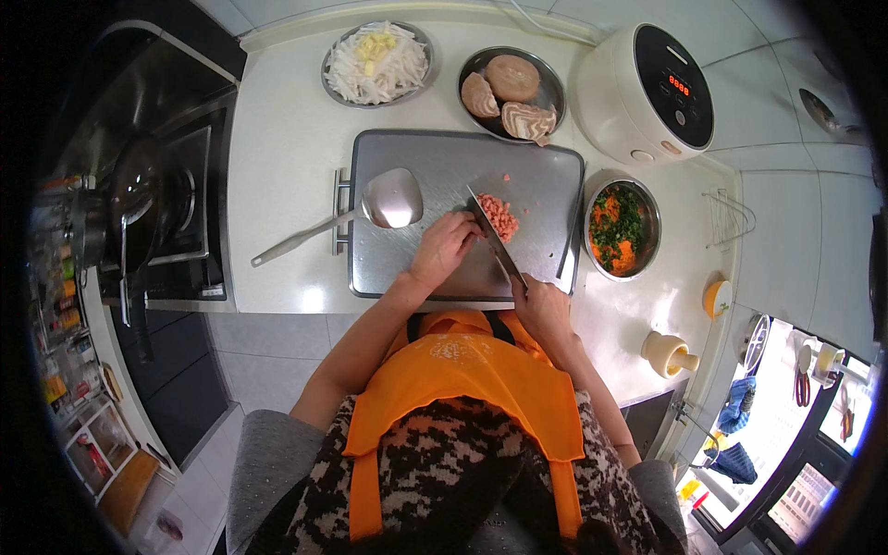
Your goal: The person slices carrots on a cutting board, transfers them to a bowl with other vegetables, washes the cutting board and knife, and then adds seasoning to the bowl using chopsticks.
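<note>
A kitchen knife is gripped by its handle in my right hand, near the front edge of the grey cutting board. The blade slants away to the upper left, along the left side of a small heap of diced pink meat. Beside the blade's left face is my left hand, its fingers curled and the fingertips at or close to the metal. Whether anything is pinched in those fingers cannot be made out. A few loose pink bits lie beyond and to the right of the heap.
A metal spatula rests across the board's left edge. Behind the board are a plate of white shreds and a dish of brown-and-white pieces. To the right stand a rice cooker, a bowl of chopped greens and carrot and a mortar.
</note>
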Available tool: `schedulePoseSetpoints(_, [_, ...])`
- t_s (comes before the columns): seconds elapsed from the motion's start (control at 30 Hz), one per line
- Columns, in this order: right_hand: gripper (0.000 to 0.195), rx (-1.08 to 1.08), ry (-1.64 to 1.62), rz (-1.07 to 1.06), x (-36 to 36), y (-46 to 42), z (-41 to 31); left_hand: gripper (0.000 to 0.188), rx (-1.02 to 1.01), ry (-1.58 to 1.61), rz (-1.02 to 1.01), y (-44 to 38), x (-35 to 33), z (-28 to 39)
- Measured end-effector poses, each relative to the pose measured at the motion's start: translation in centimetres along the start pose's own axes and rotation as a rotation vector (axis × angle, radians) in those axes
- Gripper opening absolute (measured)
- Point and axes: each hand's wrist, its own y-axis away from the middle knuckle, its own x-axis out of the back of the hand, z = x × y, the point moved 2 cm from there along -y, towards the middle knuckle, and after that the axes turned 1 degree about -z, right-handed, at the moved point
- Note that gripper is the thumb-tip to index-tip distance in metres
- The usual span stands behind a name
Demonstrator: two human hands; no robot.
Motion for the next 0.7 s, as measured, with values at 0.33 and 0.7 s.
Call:
schedulePoseSetpoints(0.33, [0.028,-0.009,-0.075,-0.004,-0.8,0.1,0.0,0.014,-0.004,-0.001,0.027,-0.1,0.1,0.0])
schedulePoseSetpoints(0.7, [0.028,0.003,-0.076,0.048,0.1,0.7,-0.7,0.013,0.029,0.045,-0.006,0.0,1.1,-0.2])
